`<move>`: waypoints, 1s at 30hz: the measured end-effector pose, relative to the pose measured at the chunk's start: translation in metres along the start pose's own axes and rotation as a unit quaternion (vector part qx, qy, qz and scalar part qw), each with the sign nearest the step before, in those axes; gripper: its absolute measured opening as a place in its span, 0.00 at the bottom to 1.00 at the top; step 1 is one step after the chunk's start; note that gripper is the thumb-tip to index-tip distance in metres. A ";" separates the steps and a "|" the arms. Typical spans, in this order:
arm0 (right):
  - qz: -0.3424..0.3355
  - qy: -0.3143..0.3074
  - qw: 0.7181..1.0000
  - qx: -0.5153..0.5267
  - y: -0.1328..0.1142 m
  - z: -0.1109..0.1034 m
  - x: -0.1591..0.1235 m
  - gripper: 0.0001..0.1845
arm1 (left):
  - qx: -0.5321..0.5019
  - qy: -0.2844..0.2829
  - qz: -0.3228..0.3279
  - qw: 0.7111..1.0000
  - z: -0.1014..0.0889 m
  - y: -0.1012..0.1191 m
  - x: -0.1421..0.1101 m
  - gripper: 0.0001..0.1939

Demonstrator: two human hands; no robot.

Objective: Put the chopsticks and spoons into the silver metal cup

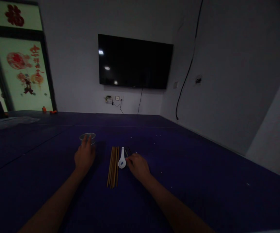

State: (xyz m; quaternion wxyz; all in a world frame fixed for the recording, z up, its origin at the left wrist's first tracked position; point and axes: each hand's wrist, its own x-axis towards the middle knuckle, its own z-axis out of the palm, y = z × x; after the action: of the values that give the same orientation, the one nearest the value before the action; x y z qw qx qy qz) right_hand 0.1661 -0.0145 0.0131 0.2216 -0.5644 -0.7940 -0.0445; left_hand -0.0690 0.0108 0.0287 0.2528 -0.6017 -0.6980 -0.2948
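Note:
At the left, a clear plastic cup (93,137) stands on the purple surface, and my left hand (84,154) grips its near side, fingertips reaching up to the rim. A bundle of several wooden chopsticks (113,166) lies lengthwise between my two hands. Beside it is a white soup spoon (122,161) with a blue mark in its bowl, handle pointing away from me. Just right of the spoon, my right hand (138,165) pinches a thin, dark metal utensil (126,152). Its lower end is hidden by my fingers, so its exact kind is unclear.
Small white specks (154,143) dot the purple surface (203,181) on the right. Clear plastic sheeting (11,121) and orange items (44,109) lie at the far left. A television (135,61) hangs on the far wall, with a black cable (188,71) to its right.

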 end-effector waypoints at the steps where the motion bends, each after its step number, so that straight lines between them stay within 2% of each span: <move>1: -0.002 0.000 1.000 0.003 0.000 0.000 0.000 0.18 | 0.008 -0.007 0.004 1.000 0.001 -0.002 0.001 0.25; 9: -0.008 0.003 1.000 0.018 0.001 0.001 0.000 0.18 | 0.005 -0.004 0.011 1.000 0.002 -0.004 0.003 0.17; 12: -0.002 0.010 1.000 0.024 0.003 0.001 0.001 0.17 | -0.032 0.019 0.027 0.999 0.004 -0.005 0.003 0.14; 14: 0.005 0.036 0.999 0.038 0.004 0.001 0.001 0.15 | -0.074 0.045 0.060 0.994 0.005 -0.001 0.001 0.13; 16: 0.000 0.075 0.995 0.058 0.004 0.000 0.001 0.17 | -0.125 0.069 0.110 0.984 0.005 0.008 -0.004 0.13; 19: -0.037 0.131 0.987 0.083 0.004 -0.002 0.001 0.29 | -0.210 0.077 0.181 0.958 0.005 0.026 -0.015 0.13; 23: -0.073 0.174 0.977 0.101 0.004 -0.001 0.001 0.40 | -0.308 0.025 0.271 0.912 0.005 0.047 -0.033 0.13; 27: -0.061 0.203 0.969 0.129 0.004 0.003 0.001 0.42 | -0.339 -0.014 0.330 0.881 0.008 0.053 -0.041 0.14; 30: -0.051 0.230 0.961 0.143 0.003 0.005 0.002 0.40 | -0.345 0.005 0.329 0.879 0.009 0.053 -0.042 0.15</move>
State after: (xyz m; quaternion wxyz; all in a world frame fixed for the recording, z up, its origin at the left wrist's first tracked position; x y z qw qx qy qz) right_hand 0.1673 -0.0101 0.0092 0.4745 -0.4601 -0.7471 -0.0704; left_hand -0.0107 -0.0064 -0.0017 0.1146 -0.8443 -0.3128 -0.4198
